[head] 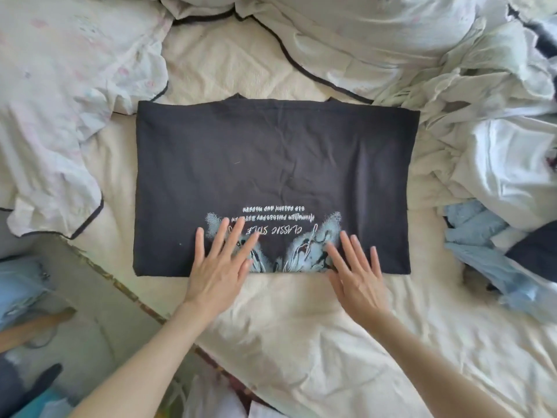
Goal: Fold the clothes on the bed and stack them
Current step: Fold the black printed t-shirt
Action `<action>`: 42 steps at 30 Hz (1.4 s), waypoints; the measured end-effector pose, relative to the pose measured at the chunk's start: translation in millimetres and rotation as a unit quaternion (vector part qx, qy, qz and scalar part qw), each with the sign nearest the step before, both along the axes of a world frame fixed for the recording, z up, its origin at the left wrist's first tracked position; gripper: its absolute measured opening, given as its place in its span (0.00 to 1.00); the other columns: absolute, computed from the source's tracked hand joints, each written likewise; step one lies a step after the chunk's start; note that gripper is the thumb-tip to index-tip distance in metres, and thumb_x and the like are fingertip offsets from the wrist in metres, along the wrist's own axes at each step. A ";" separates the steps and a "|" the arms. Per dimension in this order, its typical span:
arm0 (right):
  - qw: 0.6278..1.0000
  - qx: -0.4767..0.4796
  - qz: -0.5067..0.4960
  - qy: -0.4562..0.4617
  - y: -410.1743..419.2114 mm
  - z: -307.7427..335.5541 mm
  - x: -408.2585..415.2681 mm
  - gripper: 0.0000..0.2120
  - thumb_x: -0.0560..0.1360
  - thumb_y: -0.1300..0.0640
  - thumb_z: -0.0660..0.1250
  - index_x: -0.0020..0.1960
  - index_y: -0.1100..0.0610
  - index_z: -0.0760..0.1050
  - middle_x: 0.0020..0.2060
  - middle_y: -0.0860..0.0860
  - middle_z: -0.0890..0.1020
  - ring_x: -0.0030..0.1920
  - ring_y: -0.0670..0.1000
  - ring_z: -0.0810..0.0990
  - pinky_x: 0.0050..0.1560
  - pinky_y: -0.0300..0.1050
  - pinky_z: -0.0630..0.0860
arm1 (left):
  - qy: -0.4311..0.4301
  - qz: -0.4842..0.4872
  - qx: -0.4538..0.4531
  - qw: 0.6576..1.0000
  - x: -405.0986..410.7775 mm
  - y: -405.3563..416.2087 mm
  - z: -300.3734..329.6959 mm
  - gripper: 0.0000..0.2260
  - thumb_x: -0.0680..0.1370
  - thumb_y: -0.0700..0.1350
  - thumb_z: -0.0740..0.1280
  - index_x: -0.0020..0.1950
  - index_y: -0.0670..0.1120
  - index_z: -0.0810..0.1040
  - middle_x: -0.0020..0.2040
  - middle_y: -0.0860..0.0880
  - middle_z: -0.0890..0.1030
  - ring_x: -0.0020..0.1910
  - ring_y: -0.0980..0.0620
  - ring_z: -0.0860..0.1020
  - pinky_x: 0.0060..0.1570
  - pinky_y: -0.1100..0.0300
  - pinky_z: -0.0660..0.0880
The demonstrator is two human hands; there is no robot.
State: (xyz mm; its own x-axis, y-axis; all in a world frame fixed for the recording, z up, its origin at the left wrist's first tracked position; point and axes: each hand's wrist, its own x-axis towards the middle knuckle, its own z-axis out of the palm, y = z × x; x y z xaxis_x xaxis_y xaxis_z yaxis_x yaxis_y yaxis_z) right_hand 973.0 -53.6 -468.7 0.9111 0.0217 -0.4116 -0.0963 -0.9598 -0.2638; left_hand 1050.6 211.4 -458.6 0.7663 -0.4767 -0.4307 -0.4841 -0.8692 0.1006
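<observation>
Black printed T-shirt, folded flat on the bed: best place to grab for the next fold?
Probably pinch the two near corners of the black printed T-shirt, coming from the near edge where the left hand and right hand lie flat; it's a wide rectangle.

Your one head view looks steeply down, close over the bed (301,342), taking in both forearms.

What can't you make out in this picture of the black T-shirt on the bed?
Head view:
- Black T-shirt: the print's middle is hidden under the left hand and right hand.
- Its sleeves are folded out of sight.
- Pile of clothes: cut off by the right edge.
</observation>
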 end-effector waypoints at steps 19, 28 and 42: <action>0.996 0.019 0.072 0.052 61.5 23.0 -15.0 0.26 0.81 0.50 0.54 0.77 0.49 0.51 0.77 0.51 0.47 0.77 0.56 0.42 0.73 0.55 0.35 | 0.065 0.445 -0.199 0.871 -24.6 80.8 31.0 0.26 0.82 0.44 0.56 0.78 0.48 0.50 0.78 0.46 0.50 0.77 0.50 0.51 0.72 0.55 0.52; 0.992 -0.016 0.075 0.097 115.0 10.7 -6.8 0.28 0.82 0.45 0.48 0.77 0.47 0.38 0.77 0.49 0.39 0.76 0.53 0.37 0.73 0.57 0.35 | 0.085 0.590 -0.272 0.755 -6.9 102.4 23.6 0.19 0.82 0.45 0.59 0.72 0.43 0.66 0.64 0.47 0.73 0.62 0.46 0.73 0.63 0.50 0.71; 0.989 0.008 0.039 0.146 134.3 11.6 2.2 0.28 0.82 0.48 0.51 0.78 0.49 0.44 0.77 0.50 0.41 0.77 0.53 0.39 0.74 0.57 0.40 | 0.096 0.639 -0.387 0.658 -6.6 109.4 46.3 0.02 0.78 0.45 0.67 0.45 0.49 0.78 0.45 0.52 0.81 0.43 0.53 0.79 0.48 0.58 0.76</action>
